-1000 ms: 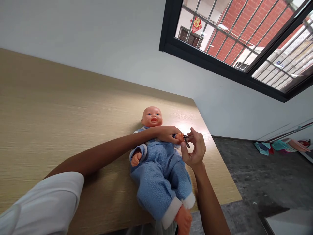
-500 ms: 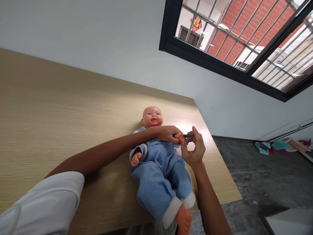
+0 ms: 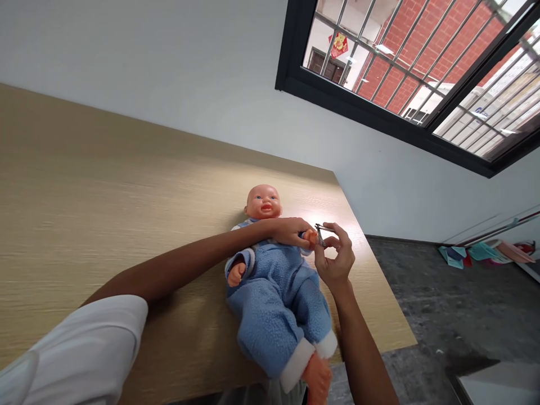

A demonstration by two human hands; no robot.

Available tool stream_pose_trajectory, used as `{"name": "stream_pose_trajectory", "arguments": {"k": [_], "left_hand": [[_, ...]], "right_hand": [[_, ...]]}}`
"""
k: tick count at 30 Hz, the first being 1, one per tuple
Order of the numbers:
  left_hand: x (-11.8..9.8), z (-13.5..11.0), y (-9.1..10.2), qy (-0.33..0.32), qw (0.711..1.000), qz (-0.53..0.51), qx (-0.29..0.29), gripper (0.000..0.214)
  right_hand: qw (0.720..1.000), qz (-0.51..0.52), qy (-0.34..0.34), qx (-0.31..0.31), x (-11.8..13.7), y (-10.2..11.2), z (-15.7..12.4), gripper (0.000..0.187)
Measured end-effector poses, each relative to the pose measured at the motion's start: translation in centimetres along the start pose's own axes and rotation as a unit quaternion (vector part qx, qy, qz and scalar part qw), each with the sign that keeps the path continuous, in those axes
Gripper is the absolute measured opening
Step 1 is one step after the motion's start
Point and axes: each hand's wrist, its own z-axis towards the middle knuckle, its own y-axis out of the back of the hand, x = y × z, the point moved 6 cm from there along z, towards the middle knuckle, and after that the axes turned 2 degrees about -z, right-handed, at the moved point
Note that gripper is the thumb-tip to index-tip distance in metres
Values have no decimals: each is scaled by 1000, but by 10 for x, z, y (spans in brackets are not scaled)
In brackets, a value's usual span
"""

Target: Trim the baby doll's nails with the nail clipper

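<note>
A baby doll [image 3: 270,292] in a blue fleece suit with white cuffs lies on its back on the table, its bare vinyl head [image 3: 264,201] at the far end. My left hand [image 3: 291,232] reaches across its chest and grips the doll's raised hand [image 3: 311,238]. My right hand [image 3: 336,256] pinches a small metal nail clipper [image 3: 321,234] between thumb and fingers, right at the doll's fingertips. The doll's fingers are mostly hidden by my hand and the clipper.
The light wood table [image 3: 126,197] ends at a corner beyond the doll, with a drop to a grey speckled floor [image 3: 442,304] on the right. A heap of coloured papers [image 3: 476,251] lies by the wall. A barred dark-framed window [image 3: 400,73] is above.
The nail clipper has turned in my right hand, its end tilting upward beside the doll's fingers. My left hand and the doll have hardly moved.
</note>
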Motion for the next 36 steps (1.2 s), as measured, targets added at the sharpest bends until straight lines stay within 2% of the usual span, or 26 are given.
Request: {"name": "stream_pose_trajectory", "arguments": {"k": [5, 12, 29, 36], "left_hand": [[-1, 0, 1, -5, 1000, 5, -6, 25], [2, 0, -1, -13, 1000, 11, 4, 25], [-2, -1, 1, -4, 1000, 5, -4, 28], [0, 0, 1, 4, 1000, -5, -4, 29]], "right_hand": [[999, -37, 35, -1, 3, 0, 4, 43], [998, -34, 29, 43, 3, -5, 5, 41], [999, -32, -21, 37, 0, -2, 4, 44], [997, -31, -36, 55, -2, -4, 3, 35]]}}
